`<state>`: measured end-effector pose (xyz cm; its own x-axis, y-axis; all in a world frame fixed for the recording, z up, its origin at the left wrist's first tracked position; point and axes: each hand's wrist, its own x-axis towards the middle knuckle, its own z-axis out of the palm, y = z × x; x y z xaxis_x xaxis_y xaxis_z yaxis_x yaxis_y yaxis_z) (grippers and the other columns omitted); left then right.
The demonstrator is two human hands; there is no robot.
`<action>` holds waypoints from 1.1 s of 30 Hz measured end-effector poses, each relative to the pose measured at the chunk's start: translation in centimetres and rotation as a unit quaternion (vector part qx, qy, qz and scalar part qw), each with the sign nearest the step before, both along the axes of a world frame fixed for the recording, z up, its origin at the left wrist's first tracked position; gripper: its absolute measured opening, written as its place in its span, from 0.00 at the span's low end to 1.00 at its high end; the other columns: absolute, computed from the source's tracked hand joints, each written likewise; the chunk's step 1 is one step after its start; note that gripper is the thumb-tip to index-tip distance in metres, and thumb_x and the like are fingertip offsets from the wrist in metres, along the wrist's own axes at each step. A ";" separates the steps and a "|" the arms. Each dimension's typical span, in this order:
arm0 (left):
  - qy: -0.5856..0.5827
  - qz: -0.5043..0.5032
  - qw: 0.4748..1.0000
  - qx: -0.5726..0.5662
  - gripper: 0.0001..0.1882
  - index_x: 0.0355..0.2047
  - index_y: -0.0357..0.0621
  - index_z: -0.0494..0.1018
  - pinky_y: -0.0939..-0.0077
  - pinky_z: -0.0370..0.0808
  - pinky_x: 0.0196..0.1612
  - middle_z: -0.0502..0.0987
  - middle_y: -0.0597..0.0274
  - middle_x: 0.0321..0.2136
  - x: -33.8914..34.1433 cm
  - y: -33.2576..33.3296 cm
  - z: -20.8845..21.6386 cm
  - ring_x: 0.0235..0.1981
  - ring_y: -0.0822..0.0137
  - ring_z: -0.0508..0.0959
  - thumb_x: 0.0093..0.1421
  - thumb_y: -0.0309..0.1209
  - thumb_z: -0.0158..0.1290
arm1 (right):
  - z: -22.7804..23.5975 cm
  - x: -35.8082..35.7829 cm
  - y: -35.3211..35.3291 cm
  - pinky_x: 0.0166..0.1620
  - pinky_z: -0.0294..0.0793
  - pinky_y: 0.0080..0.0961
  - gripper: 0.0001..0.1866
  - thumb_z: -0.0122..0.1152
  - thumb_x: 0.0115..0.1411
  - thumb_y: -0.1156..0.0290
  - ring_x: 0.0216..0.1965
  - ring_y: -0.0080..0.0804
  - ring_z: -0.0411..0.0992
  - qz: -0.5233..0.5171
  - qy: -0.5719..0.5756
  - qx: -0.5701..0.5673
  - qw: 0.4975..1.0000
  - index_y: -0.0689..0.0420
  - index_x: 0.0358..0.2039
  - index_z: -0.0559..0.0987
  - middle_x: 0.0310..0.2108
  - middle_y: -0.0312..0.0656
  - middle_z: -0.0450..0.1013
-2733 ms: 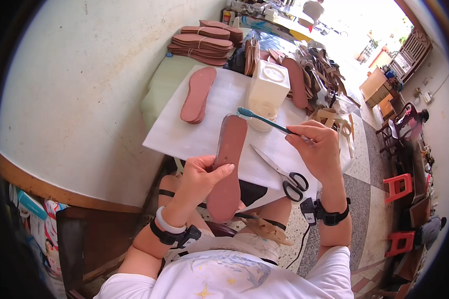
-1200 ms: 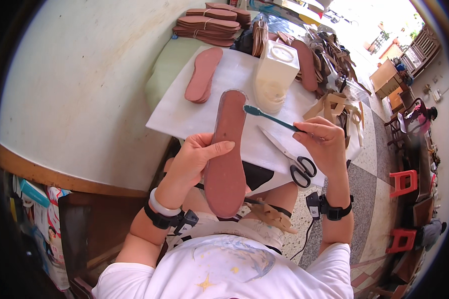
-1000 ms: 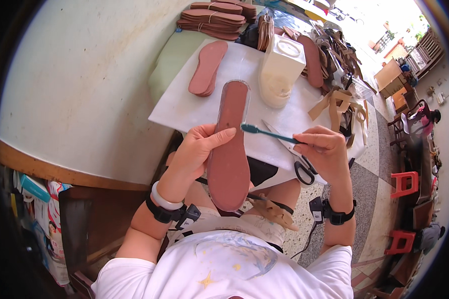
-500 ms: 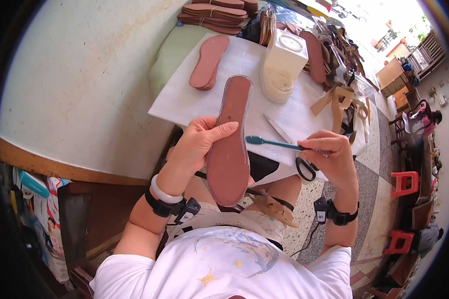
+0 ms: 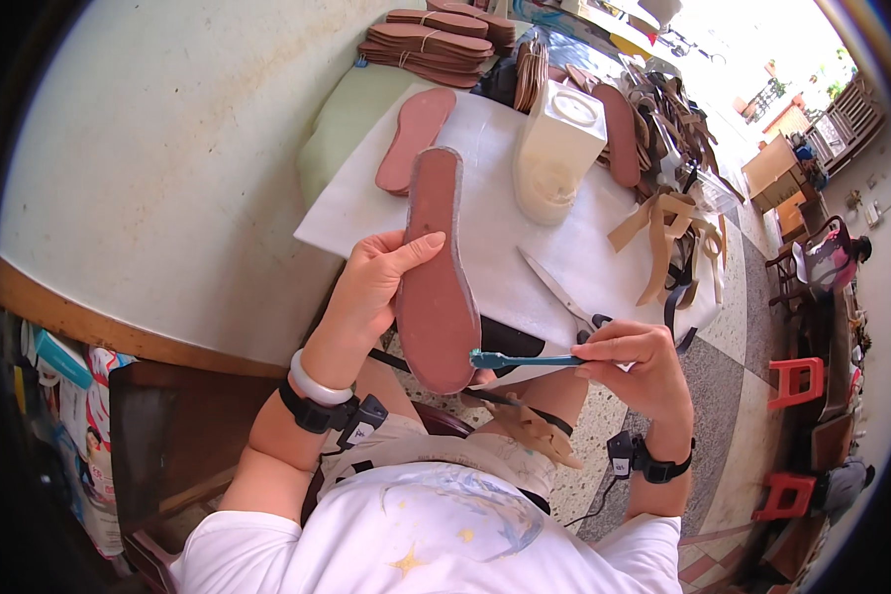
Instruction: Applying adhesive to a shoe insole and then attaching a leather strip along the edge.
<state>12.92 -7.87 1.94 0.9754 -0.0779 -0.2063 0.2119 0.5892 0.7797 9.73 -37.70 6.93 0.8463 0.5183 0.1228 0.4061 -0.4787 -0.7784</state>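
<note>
My left hand (image 5: 371,282) grips a reddish-brown insole (image 5: 434,307) by its middle, thumb on the upper face. A greyish, wet-looking band runs along the insole's rim, and its wider end points toward me. Between the fingertips of my right hand (image 5: 643,368) is a teal toothbrush (image 5: 535,360). Its bristle head meets the insole's right edge near the wide end. Beyond my right hand a pair of scissors (image 5: 556,285) lies on the white-covered table, its dark handles partly hidden by the hand.
A whitish container (image 5: 556,163) with an opening in its side stands on the white sheet (image 5: 342,213). Left of it lies a small pile of insoles (image 5: 416,139). Tied insole bundles (image 5: 431,49) sit farther back, and brown strips (image 5: 663,238) hang at the right. Red stools (image 5: 795,383) stand on the floor.
The toothbrush has come toward me along the insole's right edge, from its middle to the wide end. The insole has shifted a little left, and the scissors now show more.
</note>
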 end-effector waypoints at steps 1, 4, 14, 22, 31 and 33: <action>0.001 0.000 1.000 0.001 0.09 0.33 0.34 0.77 0.81 0.77 0.31 0.79 0.62 0.28 0.0 0.0 0.0 0.26 0.75 0.79 0.58 0.29 0.58 | -0.1 -0.1 0.0 0.24 0.67 0.18 0.12 0.68 0.44 0.82 0.22 0.21 0.71 0.003 0.000 0.001 1.000 0.62 0.33 0.84 0.26 0.39 0.76; 0.001 -0.013 1.000 0.004 0.09 0.33 0.34 0.76 0.81 0.77 0.30 0.79 0.62 0.28 0.0 -0.4 0.1 0.25 0.74 0.79 0.57 0.29 0.59 | 0.0 0.2 -0.1 0.24 0.67 0.17 0.12 0.68 0.44 0.82 0.22 0.20 0.71 -0.029 0.001 0.019 0.999 0.62 0.33 0.84 0.26 0.39 0.76; 0.008 -0.004 1.000 0.011 0.09 0.32 0.34 0.76 0.81 0.78 0.30 0.79 0.60 0.27 -0.3 0.1 0.1 0.24 0.73 0.79 0.57 0.29 0.59 | -0.6 0.2 0.0 0.25 0.67 0.16 0.12 0.68 0.45 0.82 0.23 0.20 0.71 -0.061 -0.019 0.044 0.997 0.60 0.33 0.84 0.26 0.39 0.77; -0.001 0.028 1.000 0.007 0.09 0.33 0.33 0.76 0.79 0.78 0.32 0.80 0.60 0.28 0.4 0.2 -0.4 0.26 0.72 0.79 0.57 0.28 0.59 | -0.2 -2.0 -0.7 0.25 0.67 0.17 0.13 0.68 0.45 0.84 0.24 0.21 0.72 -0.031 0.010 0.037 0.999 0.60 0.33 0.84 0.26 0.39 0.77; 0.015 -0.049 0.999 0.013 0.09 0.33 0.34 0.76 0.80 0.78 0.30 0.79 0.60 0.27 -0.8 -0.9 0.5 0.25 0.73 0.79 0.57 0.29 0.59 | -1.5 1.3 -0.3 0.25 0.65 0.15 0.12 0.68 0.46 0.83 0.23 0.18 0.69 -0.133 -0.046 0.087 0.986 0.60 0.33 0.84 0.26 0.37 0.77; 0.010 -0.052 0.999 0.007 0.09 0.33 0.34 0.76 0.80 0.78 0.30 0.79 0.60 0.27 -1.2 -0.9 0.7 0.25 0.73 0.79 0.57 0.29 0.59 | -1.4 1.6 -0.7 0.25 0.65 0.16 0.12 0.68 0.46 0.82 0.23 0.18 0.68 -0.067 -0.010 0.101 0.993 0.59 0.34 0.84 0.27 0.38 0.77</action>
